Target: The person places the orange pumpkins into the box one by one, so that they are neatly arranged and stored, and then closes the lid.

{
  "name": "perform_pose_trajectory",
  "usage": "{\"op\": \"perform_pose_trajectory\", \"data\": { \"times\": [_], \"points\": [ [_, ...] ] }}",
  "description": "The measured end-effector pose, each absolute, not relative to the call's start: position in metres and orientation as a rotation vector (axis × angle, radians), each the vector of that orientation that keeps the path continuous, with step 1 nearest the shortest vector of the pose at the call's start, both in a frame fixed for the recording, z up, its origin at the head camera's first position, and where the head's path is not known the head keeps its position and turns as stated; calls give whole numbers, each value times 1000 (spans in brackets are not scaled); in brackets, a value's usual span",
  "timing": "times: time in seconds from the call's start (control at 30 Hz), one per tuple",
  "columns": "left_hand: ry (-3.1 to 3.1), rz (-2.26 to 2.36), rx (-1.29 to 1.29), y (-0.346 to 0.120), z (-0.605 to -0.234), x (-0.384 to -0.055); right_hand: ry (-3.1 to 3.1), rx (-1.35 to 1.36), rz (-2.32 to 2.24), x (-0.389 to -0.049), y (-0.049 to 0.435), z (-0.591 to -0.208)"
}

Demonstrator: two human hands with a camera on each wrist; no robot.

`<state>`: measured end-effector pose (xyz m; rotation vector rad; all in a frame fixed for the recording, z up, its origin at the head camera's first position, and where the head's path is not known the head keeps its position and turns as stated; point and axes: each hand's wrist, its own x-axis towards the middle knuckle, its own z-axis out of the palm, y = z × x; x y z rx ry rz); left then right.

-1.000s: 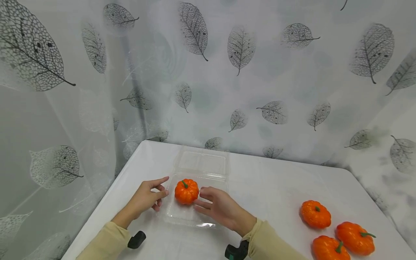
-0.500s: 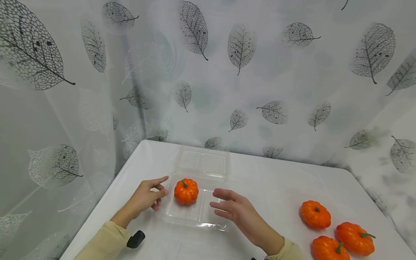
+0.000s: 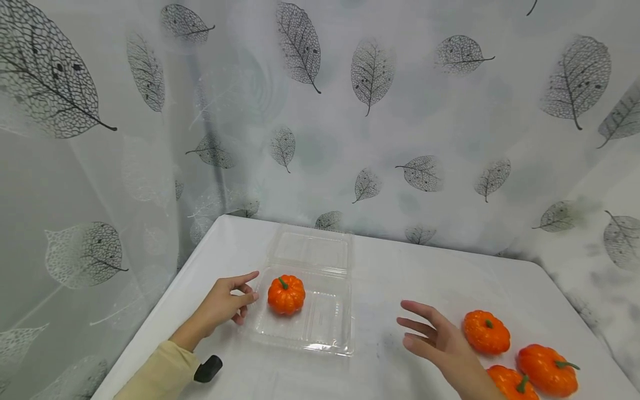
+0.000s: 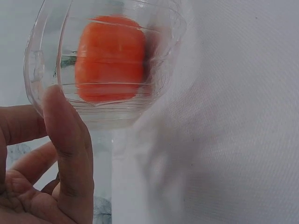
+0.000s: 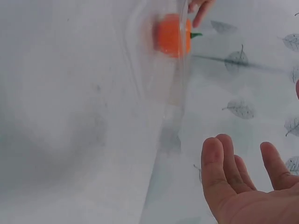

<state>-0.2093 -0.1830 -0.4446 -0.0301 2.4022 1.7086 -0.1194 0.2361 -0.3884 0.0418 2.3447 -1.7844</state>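
A clear plastic clamshell container (image 3: 327, 322) lies with its lid (image 3: 312, 250) folded back. One small orange pumpkin (image 3: 286, 295) with a green stem sits in the left part of its base. My left hand (image 3: 225, 303) is at the container's left edge; in the left wrist view the thumb (image 4: 63, 119) and a finger hold its rim. Away to the right, my right hand (image 3: 445, 344) is in the air with fingers apart and holds nothing. It is nearest to a group of orange pumpkins, a flatter one (image 3: 486, 332) just beyond it.
Two more pumpkins lie at the right front, one with a long stem (image 3: 547, 369) and one partly behind the right forearm (image 3: 512, 382). The white table (image 3: 400, 266) backs onto a leaf-printed curtain (image 3: 320, 139). A black wrist device (image 3: 208, 369) shows by the left sleeve.
My right hand has left the pumpkin in the container and moved right, toward the other pumpkins. The left hand and the container have stayed in place.
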Motion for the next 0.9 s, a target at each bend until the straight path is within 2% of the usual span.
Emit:
{"op": "perform_pose_trajectory", "data": {
  "times": [0.27,0.57,0.9],
  "points": [
    [2400,1704,-25,-185,-444,-210,3052,-127,-1219,-93,287,-392],
    [2406,1704,-28,-186,-443,-211,3388,-27,-871,-85,339,-397],
    [2414,1700,-31,-186,-444,-211,2885,313,-681,-95,390,-399]
  ]
}}
